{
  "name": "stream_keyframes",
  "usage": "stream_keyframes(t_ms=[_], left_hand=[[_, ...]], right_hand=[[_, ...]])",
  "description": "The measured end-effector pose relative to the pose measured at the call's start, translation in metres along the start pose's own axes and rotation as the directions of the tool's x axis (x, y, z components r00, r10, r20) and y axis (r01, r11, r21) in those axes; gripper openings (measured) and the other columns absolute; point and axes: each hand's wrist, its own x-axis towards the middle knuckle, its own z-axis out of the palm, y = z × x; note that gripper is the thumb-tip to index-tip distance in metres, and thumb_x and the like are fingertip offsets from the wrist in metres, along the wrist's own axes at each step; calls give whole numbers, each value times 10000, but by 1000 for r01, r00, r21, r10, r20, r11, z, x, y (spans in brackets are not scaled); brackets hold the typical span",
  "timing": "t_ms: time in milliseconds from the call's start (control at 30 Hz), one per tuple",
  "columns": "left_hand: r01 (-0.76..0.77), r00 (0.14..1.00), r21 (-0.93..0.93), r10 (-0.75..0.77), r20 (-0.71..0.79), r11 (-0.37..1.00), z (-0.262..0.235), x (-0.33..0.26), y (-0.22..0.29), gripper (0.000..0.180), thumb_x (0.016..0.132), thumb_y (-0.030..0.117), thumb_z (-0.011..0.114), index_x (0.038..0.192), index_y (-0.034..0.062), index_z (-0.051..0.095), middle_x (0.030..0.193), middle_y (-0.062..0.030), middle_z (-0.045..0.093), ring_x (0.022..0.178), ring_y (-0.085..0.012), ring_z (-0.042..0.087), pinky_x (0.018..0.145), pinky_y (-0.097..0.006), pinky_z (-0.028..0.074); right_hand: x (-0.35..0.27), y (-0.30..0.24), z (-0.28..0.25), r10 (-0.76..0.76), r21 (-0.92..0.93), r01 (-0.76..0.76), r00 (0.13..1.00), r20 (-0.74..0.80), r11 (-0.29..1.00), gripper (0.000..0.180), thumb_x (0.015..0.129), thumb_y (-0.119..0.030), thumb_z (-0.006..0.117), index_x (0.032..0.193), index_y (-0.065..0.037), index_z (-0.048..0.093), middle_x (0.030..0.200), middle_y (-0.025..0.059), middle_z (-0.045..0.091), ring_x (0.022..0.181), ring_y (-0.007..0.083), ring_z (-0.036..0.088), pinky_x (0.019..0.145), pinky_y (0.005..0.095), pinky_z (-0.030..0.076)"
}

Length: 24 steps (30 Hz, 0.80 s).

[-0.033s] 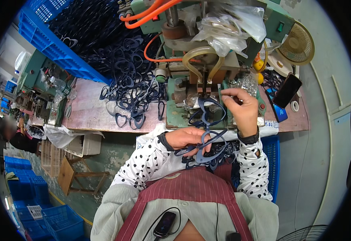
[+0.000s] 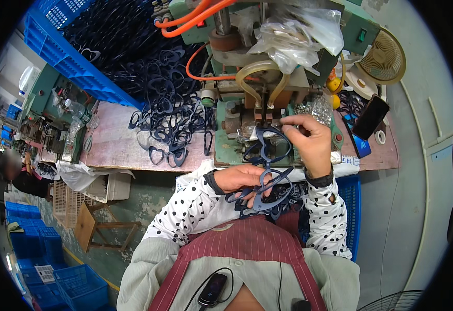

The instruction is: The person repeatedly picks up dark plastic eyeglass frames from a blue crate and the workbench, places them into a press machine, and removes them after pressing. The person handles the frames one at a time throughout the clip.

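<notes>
My left hand (image 2: 239,179) is closed around dark blue plastic eyeglass frames (image 2: 271,182) near the front edge of the bench, above my lap. Another dark blue eyeglass frame (image 2: 264,151) is under the head of a green bench press (image 2: 227,147), held upright at its tip. My right hand (image 2: 312,145) is raised just right of that frame, thumb and forefinger drawn together beside its upper rim. Whatever those fingertips hold, if anything, is too small to make out. More frames (image 2: 276,208) lie piled below my left hand.
Loose eyeglass frames (image 2: 172,122) cover the bench left of the press, by a blue crate (image 2: 81,62). A plastic bag (image 2: 302,33) hangs on the press. To the right are a phone (image 2: 371,118), a tape roll (image 2: 380,137) and a fan (image 2: 385,56). A wooden stool (image 2: 89,228) stands lower left.
My right hand has shifted slightly left, its fingertips nearer the eyeglass frame in the press. My left hand stays in place.
</notes>
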Motion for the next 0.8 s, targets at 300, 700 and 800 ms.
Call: stream_keyframes(t_ms=[300, 700, 800], left_hand=[[-164, 984, -18, 165, 63, 986, -15, 9, -22, 328, 1004, 339, 503, 1072, 30, 592, 997, -58, 642, 631, -76, 633, 415, -143, 352], [-249, 968, 128, 244, 52, 960, 25, -18, -6, 204, 927, 151, 657, 1023, 12, 543, 863, -47, 626, 632, -90, 594, 596, -232, 493], [-299, 933, 51, 303, -192, 953, 43, -21, 4, 190, 937, 24, 589, 1068, 19, 451, 1000, -156, 629, 863, -275, 700, 711, -352, 588]], right_hand=[[6, 2, 20, 121, 41, -122, 992, 30, 992, 400, 717, -56, 760, 1072, 5, 584, 825, 56, 703, 618, 45, 525, 538, 216, 404], [17, -12, 18, 63, 50, -64, 997, 38, 997, 477, 737, -8, 711, 1170, 18, 512, 894, 42, 650, 735, 79, 522, 676, 218, 441], [21, 8, -9, 31, 87, -22, 993, -110, 996, 433, 775, -20, 707, 1173, 6, 541, 931, 68, 665, 727, 66, 531, 653, 200, 436]])
